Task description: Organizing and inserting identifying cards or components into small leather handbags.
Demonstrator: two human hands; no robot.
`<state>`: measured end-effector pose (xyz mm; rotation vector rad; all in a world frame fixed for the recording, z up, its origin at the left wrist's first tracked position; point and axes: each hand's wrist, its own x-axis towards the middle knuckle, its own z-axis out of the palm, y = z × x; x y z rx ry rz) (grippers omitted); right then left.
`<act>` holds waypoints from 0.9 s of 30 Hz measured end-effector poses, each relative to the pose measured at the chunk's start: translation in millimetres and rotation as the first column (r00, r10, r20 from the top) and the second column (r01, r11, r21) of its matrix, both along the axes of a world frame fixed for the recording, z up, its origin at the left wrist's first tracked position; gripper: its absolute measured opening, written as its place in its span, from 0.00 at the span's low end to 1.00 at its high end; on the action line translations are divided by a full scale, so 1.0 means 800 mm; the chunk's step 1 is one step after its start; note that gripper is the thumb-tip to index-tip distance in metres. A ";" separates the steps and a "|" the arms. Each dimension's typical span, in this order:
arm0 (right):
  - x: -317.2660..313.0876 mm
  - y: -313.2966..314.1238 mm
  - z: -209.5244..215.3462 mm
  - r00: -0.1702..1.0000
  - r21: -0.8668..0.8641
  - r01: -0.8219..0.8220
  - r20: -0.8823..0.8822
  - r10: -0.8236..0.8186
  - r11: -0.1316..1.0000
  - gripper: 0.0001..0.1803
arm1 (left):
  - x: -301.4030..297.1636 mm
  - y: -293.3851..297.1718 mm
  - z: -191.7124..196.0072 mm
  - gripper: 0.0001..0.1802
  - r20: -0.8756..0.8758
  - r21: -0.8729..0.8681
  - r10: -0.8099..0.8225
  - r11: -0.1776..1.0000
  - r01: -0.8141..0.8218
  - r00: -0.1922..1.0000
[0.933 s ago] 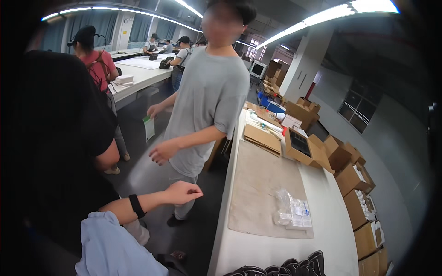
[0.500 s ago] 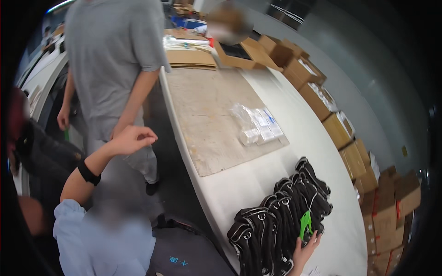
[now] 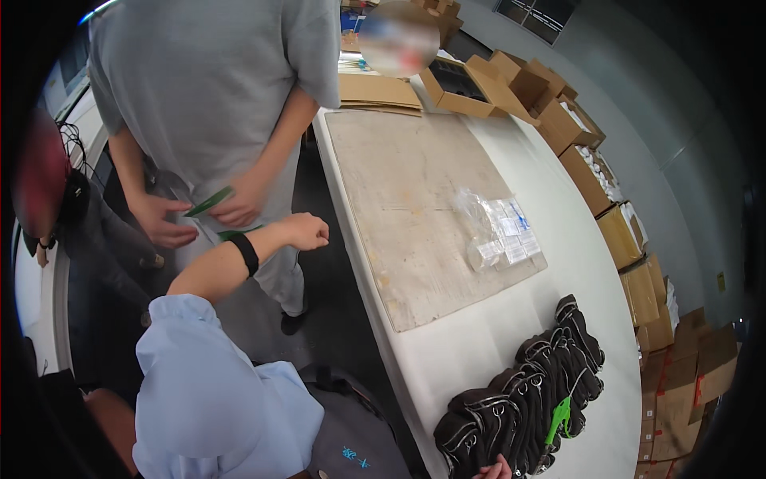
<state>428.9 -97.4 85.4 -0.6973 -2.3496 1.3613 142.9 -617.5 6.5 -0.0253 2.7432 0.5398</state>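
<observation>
My left hand [image 3: 307, 231] hangs in the air beside the table's left edge, its fingers curled in with nothing visible in them. A black band is on my left wrist. Only the fingertips of my right hand [image 3: 495, 469] show at the lower edge, beside the near end of a row of black pouches [image 3: 511, 399] with light piping and metal rings; whether they grip a pouch is not clear. Green-handled thread snips [image 3: 560, 419] lie on the pouches, apart from my right hand.
A co-worker in grey [image 3: 207, 88] stands beyond my left arm, hands around a green strip [image 3: 209, 201]. On the white table [image 3: 447, 343] lie a grey-beige board [image 3: 399, 199], a clear bag of small white packets [image 3: 503, 231], cardboard sheets [image 3: 379, 92] and an open carton [image 3: 463, 84]. Cartons [image 3: 638, 291] line the wall.
My left hand has moved right and its fingers have curled closer. My right hand has left the snips and drawn back toward the lower edge. The co-worker's hands have come together around the green strip.
</observation>
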 end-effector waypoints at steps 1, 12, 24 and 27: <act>-0.006 -0.007 -0.002 1.000 -0.031 -0.005 -0.008 0.005 1.000 0.13 | -0.004 0.003 -0.003 0.15 0.002 -0.008 -0.001 1.000 0.001 1.000; 0.074 -0.047 -0.052 0.708 -0.471 -0.167 0.555 0.438 0.866 0.15 | 0.191 0.030 -0.229 0.18 0.496 0.291 -0.649 0.750 0.594 0.577; 0.258 0.091 -0.259 0.760 -0.503 0.394 0.649 0.035 0.769 0.21 | -0.031 0.046 -0.077 0.08 -0.321 0.317 0.296 0.929 -0.193 0.900; 0.290 0.103 -0.301 0.782 -0.525 0.496 0.616 -0.093 0.692 0.23 | -0.091 0.056 -0.019 0.10 -0.566 -0.225 -0.039 0.968 -0.109 0.823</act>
